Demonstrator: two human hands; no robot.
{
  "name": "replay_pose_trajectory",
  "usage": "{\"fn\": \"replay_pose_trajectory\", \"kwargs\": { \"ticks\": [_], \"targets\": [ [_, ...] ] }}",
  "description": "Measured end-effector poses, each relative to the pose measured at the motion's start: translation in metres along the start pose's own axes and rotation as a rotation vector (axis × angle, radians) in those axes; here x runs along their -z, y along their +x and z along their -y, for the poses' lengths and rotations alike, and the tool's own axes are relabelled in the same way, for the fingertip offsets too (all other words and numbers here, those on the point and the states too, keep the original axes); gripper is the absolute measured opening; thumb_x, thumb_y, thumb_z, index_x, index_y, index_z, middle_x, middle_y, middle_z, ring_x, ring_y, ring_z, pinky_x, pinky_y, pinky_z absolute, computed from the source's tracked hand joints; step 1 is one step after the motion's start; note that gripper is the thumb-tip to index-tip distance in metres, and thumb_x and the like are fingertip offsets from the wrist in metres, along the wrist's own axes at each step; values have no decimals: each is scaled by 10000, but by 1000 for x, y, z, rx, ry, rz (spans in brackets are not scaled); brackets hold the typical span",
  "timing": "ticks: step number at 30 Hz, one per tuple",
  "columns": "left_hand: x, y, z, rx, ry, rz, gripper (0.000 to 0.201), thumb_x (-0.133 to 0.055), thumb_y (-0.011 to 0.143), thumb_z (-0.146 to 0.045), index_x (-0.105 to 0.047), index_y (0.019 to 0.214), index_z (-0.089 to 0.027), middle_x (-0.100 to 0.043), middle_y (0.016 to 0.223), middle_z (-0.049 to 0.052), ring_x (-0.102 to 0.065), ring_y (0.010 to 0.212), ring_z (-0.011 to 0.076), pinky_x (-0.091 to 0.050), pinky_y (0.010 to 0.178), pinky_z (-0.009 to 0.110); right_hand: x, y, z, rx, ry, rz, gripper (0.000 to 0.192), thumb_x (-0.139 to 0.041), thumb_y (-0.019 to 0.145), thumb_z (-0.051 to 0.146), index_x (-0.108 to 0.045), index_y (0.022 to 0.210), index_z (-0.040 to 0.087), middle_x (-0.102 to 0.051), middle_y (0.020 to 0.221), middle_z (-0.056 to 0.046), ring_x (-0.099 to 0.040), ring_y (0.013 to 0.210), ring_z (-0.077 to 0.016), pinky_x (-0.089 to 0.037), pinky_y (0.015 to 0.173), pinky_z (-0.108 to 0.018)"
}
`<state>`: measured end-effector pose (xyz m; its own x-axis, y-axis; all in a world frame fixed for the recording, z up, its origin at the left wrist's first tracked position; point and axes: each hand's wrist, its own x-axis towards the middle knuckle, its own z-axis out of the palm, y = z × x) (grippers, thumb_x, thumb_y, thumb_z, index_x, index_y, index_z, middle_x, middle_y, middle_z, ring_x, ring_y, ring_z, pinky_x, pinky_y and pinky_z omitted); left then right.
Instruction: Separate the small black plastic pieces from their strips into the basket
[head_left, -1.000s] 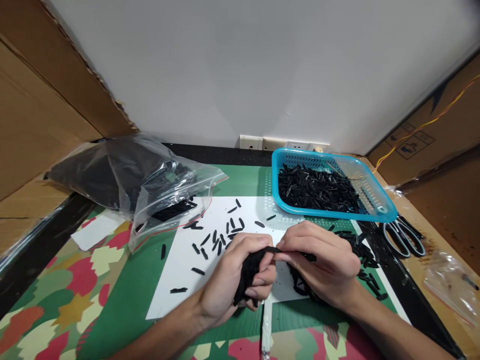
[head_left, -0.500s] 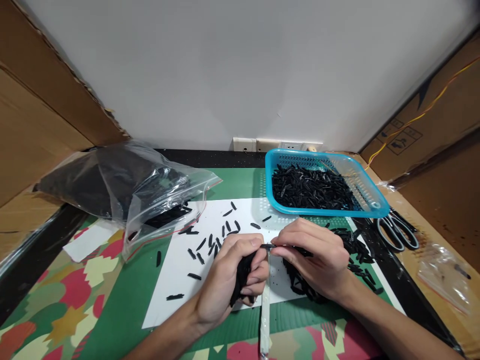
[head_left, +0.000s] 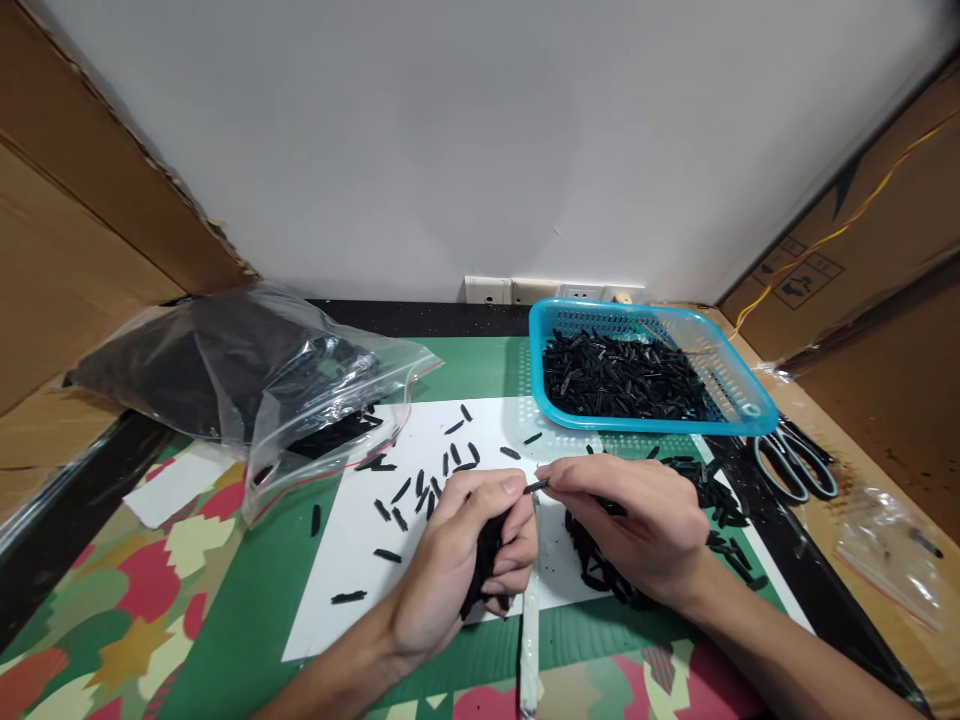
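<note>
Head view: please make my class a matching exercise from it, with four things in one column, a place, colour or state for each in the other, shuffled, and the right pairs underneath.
Things
1. Left hand
2. Basket
3. Scissors
4. Large plastic bag

Places, colours, states
A. Lying to the right of the white sheet
B. Clear, with a red line along one edge
C. Closed around a dark bundle
D. Blue, holding loose black pieces

Right pairs: 1-C, 2-D, 3-A, 4-B

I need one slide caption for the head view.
The left hand holds black material, the right hand pinches a thin black piece; a blue basket of black strips stands beyond.
</note>
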<state>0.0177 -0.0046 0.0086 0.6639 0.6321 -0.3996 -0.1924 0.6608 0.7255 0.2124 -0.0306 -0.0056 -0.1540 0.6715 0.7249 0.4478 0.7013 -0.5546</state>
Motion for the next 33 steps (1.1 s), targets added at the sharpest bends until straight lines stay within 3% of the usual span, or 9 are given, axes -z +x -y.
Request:
{"fn": "replay_pose_trajectory", "kwargs": {
  "ticks": [7,13,21,23,26,27,30,33],
  "targets": [
    [-3,-1,-1,25,19,105,375,-502,1015,-408,-442,707,-203,-397,553,-65,-251,437,62,-169,381,161,2,2,-1,-8,-2,48,149,-684,976,45,-751,1023,170,-840,935,-88,-820,830,-193,-692,771,-291],
    [0,-1,-1,46,39,73,368,-492,1013,-419,-436,714,-212,-388,563,-69,-252,440,68,-170,379,166,0,3,-2,8,-16,39,162,-627,1002,44,-720,947,165,-799,816,-68,-780,727,-177,-650,680,-278],
    [-1,1,2,52,-2,34,381,-487,1010,-435,-424,705,-217,-363,545,-84,-214,428,65,-189,359,155,4,5,0,19,53,54,180,-644,938,0,-705,968,167,-786,833,-73,-779,758,-189,-646,709,-290],
    [-1,1,2,58,-17,28,372,-501,998,-432,-426,705,-215,-364,553,-82,-220,438,68,-199,367,156,11,8,-5,109,-63,48,226,-627,918,-30,-703,994,169,-769,822,-65,-757,749,-191,-633,700,-301],
    [0,3,2,64,-53,6,371,-495,986,-449,-429,706,-214,-367,565,-77,-225,449,71,-189,373,151,29,14,-19,193,-422,-110,291,-659,897,-45,-701,1073,184,-769,858,-49,-717,753,-187,-590,699,-303],
    [0,3,2,66,-61,-9,375,-491,985,-459,-429,708,-214,-369,569,-75,-225,451,71,-180,374,148,36,15,-24,152,-562,-155,287,-682,911,-16,-700,1114,185,-777,899,-59,-712,785,-201,-579,725,-321],
    [0,3,1,74,-58,-47,361,-501,981,-468,-442,729,-216,-382,578,-73,-225,454,69,-160,376,138,51,19,-34,-3,-865,-133,325,-717,970,139,-662,1291,160,-764,921,-79,-677,830,-255,-536,799,-405],
    [-2,3,-1,94,-48,-72,341,-507,977,-468,-455,751,-218,-396,590,-71,-232,458,66,-162,380,130,49,21,-28,9,-837,-95,367,-725,982,179,-636,1337,149,-752,919,-79,-657,830,-256,-497,818,-418]
  ]
}}
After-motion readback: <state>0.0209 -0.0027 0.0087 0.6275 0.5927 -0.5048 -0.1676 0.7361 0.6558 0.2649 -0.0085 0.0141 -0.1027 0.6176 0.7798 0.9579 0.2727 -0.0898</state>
